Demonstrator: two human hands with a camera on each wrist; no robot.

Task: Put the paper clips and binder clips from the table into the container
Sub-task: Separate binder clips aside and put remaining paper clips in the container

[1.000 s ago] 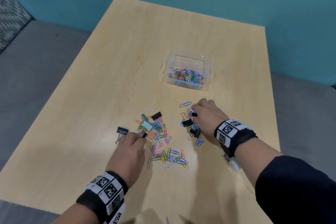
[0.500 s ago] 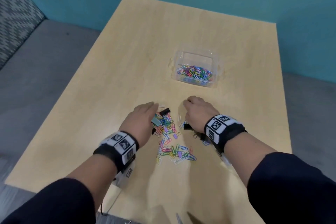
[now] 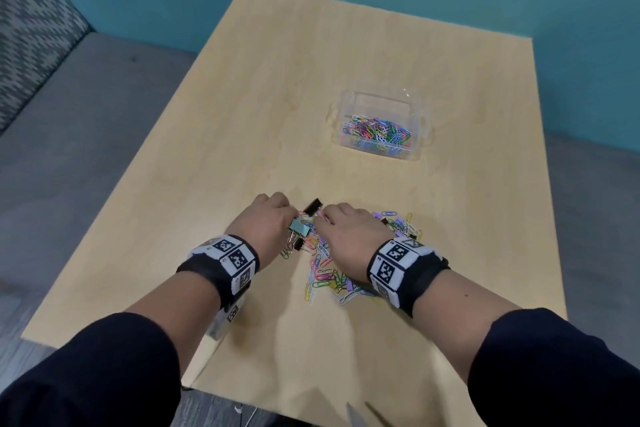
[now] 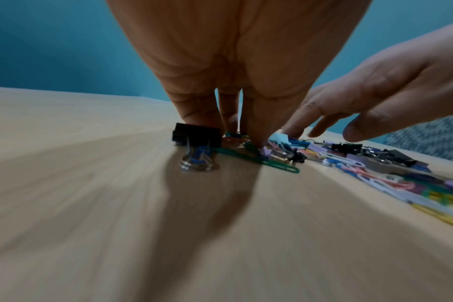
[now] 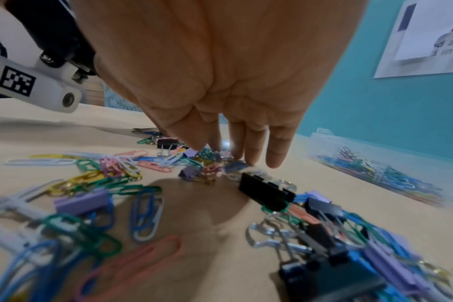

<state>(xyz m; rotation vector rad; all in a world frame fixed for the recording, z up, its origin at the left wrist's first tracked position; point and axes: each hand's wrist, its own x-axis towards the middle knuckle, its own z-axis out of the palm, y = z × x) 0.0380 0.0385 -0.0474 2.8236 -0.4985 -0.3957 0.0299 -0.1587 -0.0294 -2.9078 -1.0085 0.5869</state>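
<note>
Coloured paper clips and binder clips lie in a loose pile [image 3: 325, 274] on the light wooden table [image 3: 277, 97]. My left hand [image 3: 266, 225] [image 4: 233, 130] stands fingertips-down at the pile's far left, touching clips beside a black binder clip [image 4: 197, 135] and a teal binder clip [image 3: 299, 227]. My right hand [image 3: 346, 236] [image 5: 236, 155] reaches over the pile, its straight fingers touching clips at the far edge. Another black binder clip [image 3: 313, 206] lies between the two hands. The clear container [image 3: 381, 100] [image 5: 375, 163], farther back right, holds several paper clips.
A grey seat [image 3: 69, 114] with a patterned cushion [image 3: 27, 28] runs along the table's left side. A teal wall stands behind, with a poster [image 5: 427, 40] on it. Metal tips, perhaps scissors [image 3: 356, 416], lie at the near edge.
Both hands have come together at the far side of the pile. The left hand has swept in from the pile's left, and the clips lie more bunched.
</note>
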